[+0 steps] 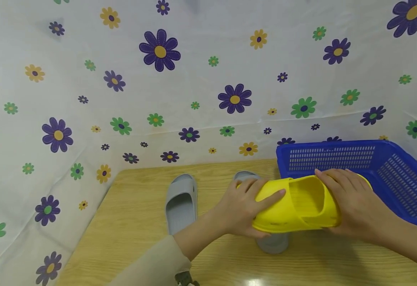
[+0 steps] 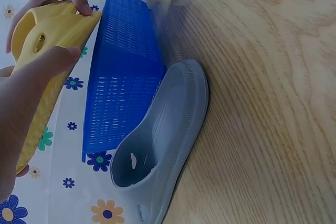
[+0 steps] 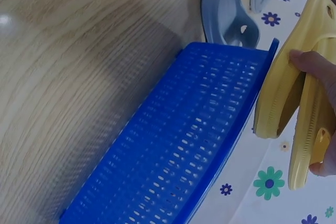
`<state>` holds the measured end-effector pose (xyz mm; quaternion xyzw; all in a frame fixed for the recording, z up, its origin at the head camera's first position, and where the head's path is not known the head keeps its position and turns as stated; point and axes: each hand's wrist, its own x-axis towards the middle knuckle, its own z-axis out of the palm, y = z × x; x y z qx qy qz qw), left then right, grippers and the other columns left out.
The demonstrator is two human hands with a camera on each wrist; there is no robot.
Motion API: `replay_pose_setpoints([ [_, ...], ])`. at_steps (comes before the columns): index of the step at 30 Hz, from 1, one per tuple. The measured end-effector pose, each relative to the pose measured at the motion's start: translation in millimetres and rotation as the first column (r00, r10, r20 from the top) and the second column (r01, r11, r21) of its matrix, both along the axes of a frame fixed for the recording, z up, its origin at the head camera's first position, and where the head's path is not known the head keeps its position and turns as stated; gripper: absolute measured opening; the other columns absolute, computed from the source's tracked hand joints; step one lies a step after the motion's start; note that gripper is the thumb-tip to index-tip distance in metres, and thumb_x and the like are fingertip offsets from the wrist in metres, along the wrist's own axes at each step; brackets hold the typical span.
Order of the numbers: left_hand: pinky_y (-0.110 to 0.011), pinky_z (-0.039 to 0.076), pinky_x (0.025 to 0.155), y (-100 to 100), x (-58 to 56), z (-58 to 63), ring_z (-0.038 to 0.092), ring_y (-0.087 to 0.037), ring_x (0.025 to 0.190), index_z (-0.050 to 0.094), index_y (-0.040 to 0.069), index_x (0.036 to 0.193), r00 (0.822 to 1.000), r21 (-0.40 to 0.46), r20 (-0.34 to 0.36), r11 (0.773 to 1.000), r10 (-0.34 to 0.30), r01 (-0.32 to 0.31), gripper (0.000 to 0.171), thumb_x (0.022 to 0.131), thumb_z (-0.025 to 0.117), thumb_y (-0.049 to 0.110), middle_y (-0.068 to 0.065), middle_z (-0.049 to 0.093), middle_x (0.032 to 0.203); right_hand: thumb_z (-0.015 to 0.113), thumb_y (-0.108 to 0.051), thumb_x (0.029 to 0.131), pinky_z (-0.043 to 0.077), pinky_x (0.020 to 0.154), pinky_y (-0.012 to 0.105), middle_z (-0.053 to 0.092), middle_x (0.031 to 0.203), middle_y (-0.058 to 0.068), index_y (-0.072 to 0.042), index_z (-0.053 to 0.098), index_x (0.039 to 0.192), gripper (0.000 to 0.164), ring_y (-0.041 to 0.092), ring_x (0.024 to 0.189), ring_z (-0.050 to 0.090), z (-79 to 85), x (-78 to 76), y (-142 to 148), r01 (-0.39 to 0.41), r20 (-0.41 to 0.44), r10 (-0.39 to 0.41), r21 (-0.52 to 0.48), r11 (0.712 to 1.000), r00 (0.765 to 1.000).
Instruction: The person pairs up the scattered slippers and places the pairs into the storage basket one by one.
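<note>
A pair of yellow slippers (image 1: 274, 202) is held above the table, the two pressed close together. My left hand (image 1: 242, 206) grips them at the left end, with a finger lying across the toe strap. At the other end my right hand (image 1: 358, 202) holds them, its thumb on one side and fingers over the top. Two yellow soles (image 3: 281, 93) show side by side in the right wrist view. Below the hands lies a grey slipper (image 2: 176, 108), partly hidden in the head view. Its mate, another grey slipper (image 1: 181, 198), rests further left.
A blue plastic basket (image 1: 383, 190) with slotted walls stands at the right, just behind the right hand. The wooden table (image 1: 133, 222) meets a white cloth backdrop (image 1: 194, 79) printed with flowers along the back and left.
</note>
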<state>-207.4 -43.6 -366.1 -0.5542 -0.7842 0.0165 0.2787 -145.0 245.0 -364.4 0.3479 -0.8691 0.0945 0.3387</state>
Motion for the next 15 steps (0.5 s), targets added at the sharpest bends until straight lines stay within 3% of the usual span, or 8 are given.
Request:
replay_pose_setpoints([
  [1, -0.042, 0.051, 0.078, 1.6, -1.4, -0.1, 0.057, -0.028, 0.107, 0.042, 0.025, 0.142, 1.0, -0.002, -0.003, 1.0, 0.001, -0.001, 0.096, 0.063, 0.062, 0.075, -0.016, 0.046, 0.135, 0.032, -0.07, 0.082, 0.004, 0.116, 0.026, 0.048, 0.119, 0.025, 0.007, 0.04, 0.135, 0.094, 0.042, 0.106, 0.044, -0.1, -1.5, 1.3, -0.006, -0.005, 0.006, -0.005, 1.0, 1.0],
  [6, -0.041, 0.051, 0.079, 8.9, -8.3, -2.1, 0.057, -0.027, 0.107, 0.041, 0.025, 0.142, 1.0, -0.007, -0.012, 1.0, 0.003, -0.003, 0.098, 0.062, 0.063, 0.076, -0.016, 0.045, 0.136, 0.033, -0.069, 0.084, 0.009, 0.117, 0.031, 0.05, 0.116, 0.025, 0.009, 0.043, 0.131, 0.092, 0.04, 0.104, 0.045, -1.0, -9.4, 8.0, -0.031, -0.063, 0.031, -0.005, 1.0, 0.998],
  [15, -0.04, 0.052, 0.076, 22.5, -18.8, -2.2, 0.055, -0.027, 0.111, 0.037, 0.026, 0.145, 1.0, -0.025, -0.005, 1.0, 0.018, -0.018, 0.099, 0.063, 0.062, 0.077, -0.016, 0.041, 0.14, 0.038, -0.069, 0.083, 0.01, 0.114, 0.023, 0.051, 0.11, 0.026, 0.012, 0.044, 0.126, 0.092, 0.039, 0.098, 0.046, -1.9, -25.3, 21.6, -0.109, -0.114, 0.105, -0.021, 0.994, 0.988],
])
